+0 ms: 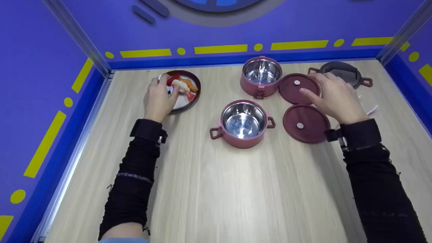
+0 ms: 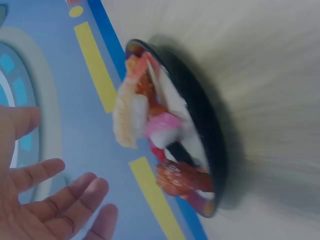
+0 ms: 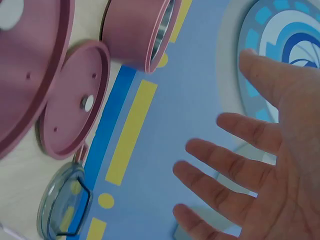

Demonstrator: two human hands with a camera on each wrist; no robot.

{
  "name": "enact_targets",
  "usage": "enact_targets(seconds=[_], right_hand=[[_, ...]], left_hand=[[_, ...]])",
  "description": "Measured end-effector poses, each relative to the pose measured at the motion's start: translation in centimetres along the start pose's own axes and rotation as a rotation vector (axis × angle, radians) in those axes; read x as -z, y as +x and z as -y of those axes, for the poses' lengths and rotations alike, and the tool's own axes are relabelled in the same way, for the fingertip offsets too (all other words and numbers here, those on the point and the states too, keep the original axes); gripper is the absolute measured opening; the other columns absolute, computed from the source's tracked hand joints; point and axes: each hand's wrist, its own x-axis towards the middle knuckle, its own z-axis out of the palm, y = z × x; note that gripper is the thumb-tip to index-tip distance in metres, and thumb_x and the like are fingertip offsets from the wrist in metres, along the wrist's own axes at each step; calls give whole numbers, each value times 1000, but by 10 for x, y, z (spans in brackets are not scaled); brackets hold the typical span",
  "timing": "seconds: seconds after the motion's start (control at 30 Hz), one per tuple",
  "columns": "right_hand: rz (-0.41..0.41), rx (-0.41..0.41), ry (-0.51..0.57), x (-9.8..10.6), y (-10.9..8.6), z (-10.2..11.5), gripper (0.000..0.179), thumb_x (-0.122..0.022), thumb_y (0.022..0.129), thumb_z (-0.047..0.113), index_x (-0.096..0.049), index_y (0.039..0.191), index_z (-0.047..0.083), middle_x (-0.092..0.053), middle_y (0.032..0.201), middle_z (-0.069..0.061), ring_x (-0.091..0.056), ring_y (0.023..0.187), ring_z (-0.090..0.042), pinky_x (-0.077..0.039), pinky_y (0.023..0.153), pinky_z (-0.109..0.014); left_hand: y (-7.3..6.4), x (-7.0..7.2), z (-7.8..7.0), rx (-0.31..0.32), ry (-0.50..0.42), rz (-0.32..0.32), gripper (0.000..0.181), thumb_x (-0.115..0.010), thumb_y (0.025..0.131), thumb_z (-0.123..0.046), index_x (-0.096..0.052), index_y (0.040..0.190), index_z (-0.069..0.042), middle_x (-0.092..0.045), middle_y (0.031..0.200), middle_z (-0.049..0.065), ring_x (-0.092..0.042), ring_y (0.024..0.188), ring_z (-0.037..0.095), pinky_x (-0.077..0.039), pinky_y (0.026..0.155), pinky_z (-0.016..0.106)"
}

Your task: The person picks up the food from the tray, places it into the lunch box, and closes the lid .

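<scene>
My left hand (image 1: pixel 158 101) hovers over the near left of a dark, pale-lined bowl (image 1: pixel 198 89), its fingers spread and holding nothing. Inside the bowl lie toy foods: a fried shrimp (image 2: pixel 125 112), a pink-and-white piece (image 2: pixel 164 129) with a black band beside it, and a glazed brown piece (image 2: pixel 177 177). My right hand (image 1: pixel 337 96) is spread above the maroon lids, also holding nothing. Beneath and beside it lie the far round lid (image 1: pixel 290 89) and the near round lid (image 1: pixel 305 133), each with a white knob.
A pink steel-lined pot (image 1: pixel 243 143) with two side handles stands mid-table. Behind it is another pink steel-lined container (image 1: pixel 251 86) with a front clasp. A dark see-through lid (image 1: pixel 351 76) with brown handles lies at the back right. Blue panels (image 1: pixel 222 33) wall the table.
</scene>
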Motion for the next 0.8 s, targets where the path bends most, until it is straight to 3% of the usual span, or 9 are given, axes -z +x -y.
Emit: enact_targets(seconds=[0.13,0.23,0.4,0.47,0.67,0.8], right_hand=[[-29,28,20,-7,-10,5,57,-61,100,48,-60,140,8,-65,115,-21,-62,89,-39,-47,77,-62],[-36,49,55,-12,-14,8,53,-64,100,44,-61,139,8,-68,115,-18,-63,80,-32,-48,73,-55],[-39,78,134,-19,-22,10,49,-66,100,39,-63,137,7,-67,130,-20,-66,99,-35,-50,81,-53],[-42,75,139,-21,-25,10,48,-66,99,39,-63,136,7,-67,129,-21,-66,104,-37,-50,81,-54],[-41,56,134,-26,-29,9,48,-67,99,40,-63,137,11,-66,131,-18,-67,111,-40,-51,82,-58],[-25,41,144,-30,-30,7,48,-68,98,41,-64,136,11,-67,131,-18,-63,118,-41,-49,88,-60]], left_hand=[[-4,-2,16,59,-37,-26,51,-64,100,-34,-55,141,-4,-60,124,25,-64,111,42,-55,89,57],[-8,-7,29,117,-57,-28,48,-63,101,-29,-55,139,-1,-59,124,26,-64,109,43,-54,92,56],[-13,-19,51,246,-89,-3,48,-61,101,-25,-52,139,2,-58,128,29,-61,117,46,-51,100,55],[-14,-22,58,299,-102,8,50,-61,101,-24,-50,140,5,-58,131,31,-59,122,47,-49,104,55],[-12,-25,74,456,-158,125,62,-54,102,-27,-38,150,7,-52,144,35,-49,137,49,-41,116,52],[-10,-26,79,496,-197,182,61,-51,103,-27,-37,152,7,-48,149,32,-43,143,46,-37,120,49]])
